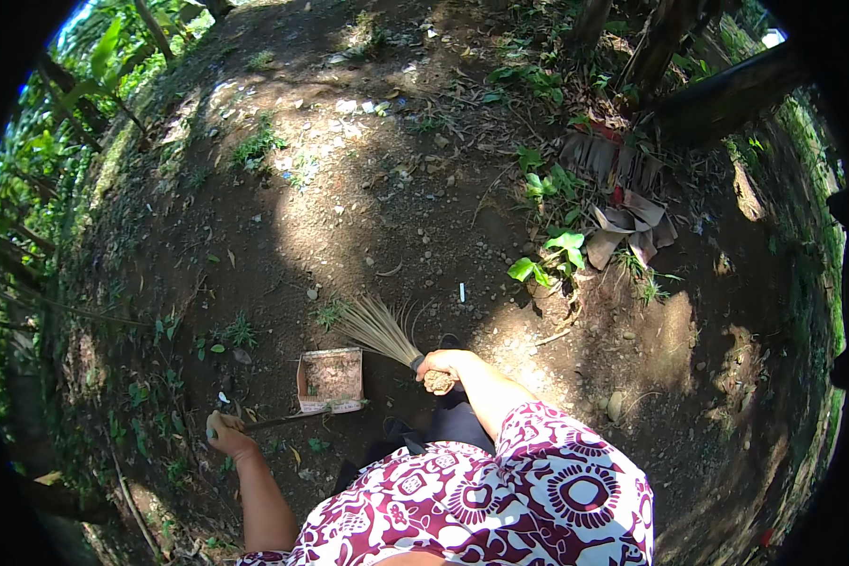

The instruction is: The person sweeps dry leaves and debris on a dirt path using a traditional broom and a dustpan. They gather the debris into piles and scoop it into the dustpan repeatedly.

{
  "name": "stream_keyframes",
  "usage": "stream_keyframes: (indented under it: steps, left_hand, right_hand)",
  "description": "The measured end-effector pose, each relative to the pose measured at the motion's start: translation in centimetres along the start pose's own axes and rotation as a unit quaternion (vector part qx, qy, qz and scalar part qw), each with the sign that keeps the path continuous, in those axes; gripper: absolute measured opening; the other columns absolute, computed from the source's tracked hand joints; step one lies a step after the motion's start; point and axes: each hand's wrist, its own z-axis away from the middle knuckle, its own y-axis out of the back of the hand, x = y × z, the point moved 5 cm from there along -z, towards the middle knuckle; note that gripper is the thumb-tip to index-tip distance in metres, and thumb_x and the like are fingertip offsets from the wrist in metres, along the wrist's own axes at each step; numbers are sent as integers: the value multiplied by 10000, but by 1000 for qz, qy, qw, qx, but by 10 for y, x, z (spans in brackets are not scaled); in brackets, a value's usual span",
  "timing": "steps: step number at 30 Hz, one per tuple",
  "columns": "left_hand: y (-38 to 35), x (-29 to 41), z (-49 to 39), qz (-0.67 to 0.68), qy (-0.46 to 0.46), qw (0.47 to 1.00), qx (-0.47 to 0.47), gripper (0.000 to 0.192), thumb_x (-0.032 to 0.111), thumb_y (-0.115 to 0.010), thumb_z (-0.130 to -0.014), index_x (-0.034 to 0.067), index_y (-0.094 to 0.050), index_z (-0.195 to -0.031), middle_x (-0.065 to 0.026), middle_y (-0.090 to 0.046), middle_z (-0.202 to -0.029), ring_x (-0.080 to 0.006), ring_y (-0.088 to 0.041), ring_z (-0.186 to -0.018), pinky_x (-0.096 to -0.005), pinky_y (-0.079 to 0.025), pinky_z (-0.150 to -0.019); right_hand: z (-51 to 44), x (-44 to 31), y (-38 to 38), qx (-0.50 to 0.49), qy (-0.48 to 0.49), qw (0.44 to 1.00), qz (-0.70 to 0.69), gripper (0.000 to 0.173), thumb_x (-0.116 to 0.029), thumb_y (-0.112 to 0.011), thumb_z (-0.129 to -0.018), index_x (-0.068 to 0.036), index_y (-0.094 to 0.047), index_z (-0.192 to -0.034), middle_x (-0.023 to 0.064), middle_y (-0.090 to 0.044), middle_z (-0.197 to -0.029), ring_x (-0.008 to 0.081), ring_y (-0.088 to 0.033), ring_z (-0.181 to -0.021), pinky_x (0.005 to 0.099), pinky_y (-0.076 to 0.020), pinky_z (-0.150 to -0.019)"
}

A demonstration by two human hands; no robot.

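My right hand (440, 364) is closed around the bound end of a stick broom (382, 331), whose thin bristles fan out to the upper left over the soil. Lower left, my left hand (228, 433) grips the dark handle (283, 422) of a dustpan. The pan (331, 377) is a worn, light-coloured open box at the handle's other end, left of the broom. Its inner floor looks stained, with a few small bits in it. The bristle tips lie above and beside the pan, apart from it. Part of the broom's bound end is hidden by my right hand.
Bare earth with pebbles and scattered litter (347, 106) surrounds me. A small white stick (462, 292) lies ahead. Green leafy plants (566, 244) and dry curled leaves (633, 226) are at the right, near a dark trunk (729, 95). Dense foliage borders the left.
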Motion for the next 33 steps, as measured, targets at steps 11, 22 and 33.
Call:
stream_keyframes:
  steps: [11,22,33]
  left_hand:
    - [-167,15,-4,104,24,994,-39,312,111,-455,-846,116,-337,-557,32,-300,-460,-62,-246,-377,-245,-212,-362]
    - [-370,15,-13,48,20,977,-206,323,210,-506,-863,128,-356,-589,37,-305,-505,-67,-279,-460,-240,-232,-457]
    - [-552,-14,-61,62,93,955,-276,346,248,-563,-841,134,-382,-569,46,-312,-484,-63,-284,-445,-250,-229,-443]
  right_hand:
    - [137,-19,143,183,142,938,256,488,-126,-676,-568,31,-474,-984,120,-566,-630,215,-579,-571,331,-455,-431]
    - [155,-25,207,295,160,941,-45,396,-56,-646,-555,-18,-437,-889,94,-527,-635,189,-538,-491,339,-435,-401]
    - [176,-130,229,259,94,951,-142,145,-85,-637,-642,29,-598,-725,118,-582,-658,206,-561,-533,332,-451,-481]
